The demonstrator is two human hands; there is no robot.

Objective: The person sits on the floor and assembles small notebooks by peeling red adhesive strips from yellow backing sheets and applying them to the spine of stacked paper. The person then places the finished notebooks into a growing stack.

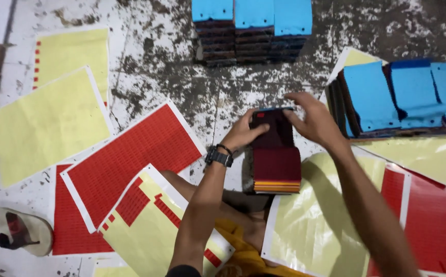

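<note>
A thick stack of dark maroon cards (276, 161) with orange and yellow edges at its near end rests in front of me. My left hand (243, 132) presses the stack's far left corner, a dark watch on its wrist. My right hand (312, 119) grips the top card at the far right edge. A small red sticker (260, 115) shows on the top card near my left fingers.
Red sticker sheets (135, 156) and pale yellow backing sheets (43, 125) lie spread on the stained floor. Stacks topped with blue cards stand at the back (253, 28) and at the right (402, 97). A sandal (20, 233) lies at the lower left.
</note>
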